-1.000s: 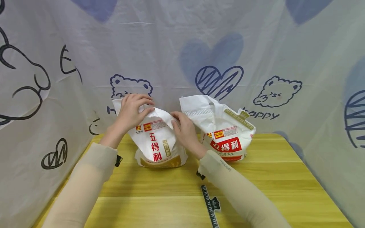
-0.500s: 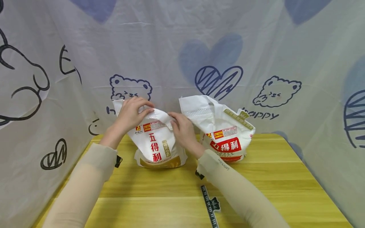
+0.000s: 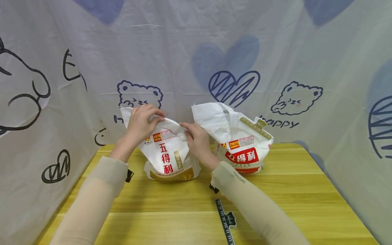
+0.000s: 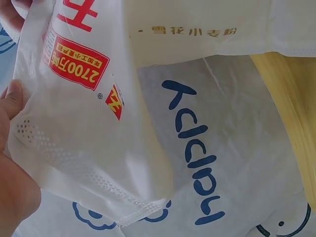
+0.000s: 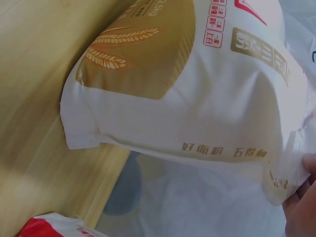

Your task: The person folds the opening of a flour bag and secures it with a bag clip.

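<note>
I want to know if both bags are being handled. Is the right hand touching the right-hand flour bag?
Apart. In the head view the right hand pinches the left bag; a gap separates it from the right bag.

The ruler [image 3: 225, 222] runs off the head view's lower edge.

Left hand [image 3: 141, 120] and right hand [image 3: 197, 140] raised, fingers curled, pinching.

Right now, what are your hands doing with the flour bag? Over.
Left hand pinches the left flour bag at its top. Right hand grips the same top edge. Bag stands upright on the table. Second bag close beside, nothing blocking.
</note>
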The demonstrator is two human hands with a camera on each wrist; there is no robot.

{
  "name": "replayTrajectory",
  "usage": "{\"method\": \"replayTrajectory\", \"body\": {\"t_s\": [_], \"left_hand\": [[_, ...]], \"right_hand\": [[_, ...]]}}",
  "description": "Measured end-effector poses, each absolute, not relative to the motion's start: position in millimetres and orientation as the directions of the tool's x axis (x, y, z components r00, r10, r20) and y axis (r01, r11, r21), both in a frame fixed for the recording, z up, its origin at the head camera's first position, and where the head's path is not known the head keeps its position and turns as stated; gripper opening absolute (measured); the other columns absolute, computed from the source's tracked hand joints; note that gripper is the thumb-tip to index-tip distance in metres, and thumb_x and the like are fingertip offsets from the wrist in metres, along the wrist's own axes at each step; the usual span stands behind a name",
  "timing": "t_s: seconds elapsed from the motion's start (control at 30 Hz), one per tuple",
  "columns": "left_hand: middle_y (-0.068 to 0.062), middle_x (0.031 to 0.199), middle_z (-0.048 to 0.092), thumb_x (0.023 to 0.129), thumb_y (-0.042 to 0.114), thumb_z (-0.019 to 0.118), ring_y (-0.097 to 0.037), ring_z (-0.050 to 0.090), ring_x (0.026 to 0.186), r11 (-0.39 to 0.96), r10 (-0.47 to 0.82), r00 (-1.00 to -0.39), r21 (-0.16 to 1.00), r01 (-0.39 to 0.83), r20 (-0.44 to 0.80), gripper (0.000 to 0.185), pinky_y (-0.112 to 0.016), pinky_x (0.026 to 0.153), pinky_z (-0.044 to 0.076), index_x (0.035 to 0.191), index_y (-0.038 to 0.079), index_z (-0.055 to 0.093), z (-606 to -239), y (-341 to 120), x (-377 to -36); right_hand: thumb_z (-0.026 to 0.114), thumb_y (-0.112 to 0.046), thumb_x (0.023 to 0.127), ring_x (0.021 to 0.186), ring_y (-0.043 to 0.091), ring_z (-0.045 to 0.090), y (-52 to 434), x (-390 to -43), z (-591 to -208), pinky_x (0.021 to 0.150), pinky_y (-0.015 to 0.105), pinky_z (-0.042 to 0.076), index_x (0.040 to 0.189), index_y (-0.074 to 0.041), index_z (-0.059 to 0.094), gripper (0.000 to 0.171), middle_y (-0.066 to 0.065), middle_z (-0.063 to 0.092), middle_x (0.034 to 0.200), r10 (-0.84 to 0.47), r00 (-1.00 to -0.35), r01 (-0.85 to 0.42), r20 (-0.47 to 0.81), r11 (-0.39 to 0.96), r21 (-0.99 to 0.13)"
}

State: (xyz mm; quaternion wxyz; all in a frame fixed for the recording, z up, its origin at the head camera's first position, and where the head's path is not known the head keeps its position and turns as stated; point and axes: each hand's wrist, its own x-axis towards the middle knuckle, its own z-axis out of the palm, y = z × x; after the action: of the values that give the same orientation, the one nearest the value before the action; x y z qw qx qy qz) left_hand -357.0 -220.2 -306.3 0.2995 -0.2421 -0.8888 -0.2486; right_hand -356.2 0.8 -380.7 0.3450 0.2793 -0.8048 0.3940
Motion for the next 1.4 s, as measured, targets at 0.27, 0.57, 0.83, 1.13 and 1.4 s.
{"method": "replayTrajectory", "body": {"t_s": [0.27, 0.57, 0.83, 1.13, 1.4], "left_hand": [[-0.007, 0.102, 0.072, 0.092, 0.012, 0.078, -0.031, 0.061, 0.11, 0.764, 0.289, -0.696, 0.28, 0.582, 0.658, 0.009, -0.058, 0.113, 0.034, 0.101, 0.011, 0.077, -309, -222, -355], [-0.008, 0.107, 0.072, 0.093, 0.014, 0.078, -0.032, 0.059, 0.115, 0.768, 0.291, -0.727, 0.301, 0.565, 0.622, 0.012, -0.059, 0.114, 0.032, 0.105, 0.011, 0.077, -308, -229, -354], [-0.009, 0.116, 0.071, 0.095, 0.015, 0.076, -0.033, 0.057, 0.122, 0.771, 0.261, -0.746, 0.333, 0.543, 0.612, 0.015, -0.058, 0.12, 0.027, 0.108, 0.01, 0.075, -307, -233, -350], [-0.009, 0.111, 0.071, 0.096, 0.015, 0.075, -0.032, 0.058, 0.117, 0.77, 0.244, -0.739, 0.338, 0.541, 0.628, 0.012, -0.056, 0.111, 0.04, 0.107, 0.01, 0.074, -310, -231, -350], [-0.011, 0.11, 0.072, 0.095, 0.008, 0.074, -0.034, 0.059, 0.116, 0.761, 0.24, -0.718, 0.333, 0.557, 0.653, 0.009, -0.058, 0.109, 0.041, 0.104, 0.008, 0.075, -309, -228, -350]], "right_hand": [[0.069, 0.007, 0.093, 0.084, 0.026, 0.068, -1, -354, -383, 0.076, 0.038, 0.057, 0.119, -0.007, 0.077, 0.031, 0.011, 0.073, 0.095, -0.158, -0.628, -0.699, 0.762, 0.545, -0.463], [0.07, 0.007, 0.092, 0.084, 0.026, 0.068, 0, -353, -385, 0.076, 0.037, 0.058, 0.118, -0.008, 0.077, 0.031, 0.01, 0.074, 0.095, -0.15, -0.623, -0.697, 0.768, 0.553, -0.457], [0.069, 0.008, 0.092, 0.086, 0.026, 0.068, 1, -352, -385, 0.077, 0.038, 0.058, 0.119, -0.007, 0.077, 0.032, 0.011, 0.074, 0.098, -0.152, -0.616, -0.707, 0.773, 0.54, -0.458], [0.068, 0.008, 0.093, 0.091, 0.027, 0.069, 4, -353, -386, 0.083, 0.037, 0.058, 0.123, -0.008, 0.075, 0.035, 0.011, 0.074, 0.103, -0.173, -0.611, -0.717, 0.773, 0.535, -0.446], [0.07, 0.006, 0.092, 0.107, 0.029, 0.069, 8, -346, -379, 0.094, 0.039, 0.057, 0.132, -0.005, 0.069, 0.042, 0.013, 0.073, 0.12, -0.222, -0.644, -0.705, 0.732, 0.544, -0.456]]}}
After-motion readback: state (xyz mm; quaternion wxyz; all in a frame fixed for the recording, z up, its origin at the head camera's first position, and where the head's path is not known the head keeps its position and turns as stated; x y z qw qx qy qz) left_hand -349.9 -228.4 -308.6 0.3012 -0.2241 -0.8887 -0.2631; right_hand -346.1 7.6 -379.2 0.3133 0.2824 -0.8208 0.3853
